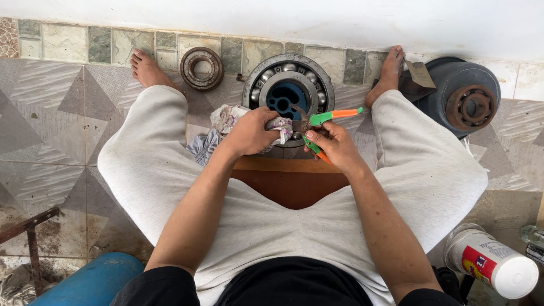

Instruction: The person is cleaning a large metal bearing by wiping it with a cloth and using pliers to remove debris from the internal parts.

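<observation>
Hands [252, 131] [334, 143] crowd bearing [288, 90] rim with rag [226, 120], pliers [326, 119].

Grey, geometric-patterned floor tiles [51, 113] meet a far white wall [283, 17] above a mottled tile border [68, 42], in daylight.

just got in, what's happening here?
A person sits on a tiled floor with legs spread around a large ball bearing leaning near the wall. The left hand presses a rag against the bearing's lower edge. The right hand holds green-and-orange pliers, tips at the bearing. A smaller bearing stands to the left, a grey hub to the right, and a white canister lies by the right leg.
</observation>
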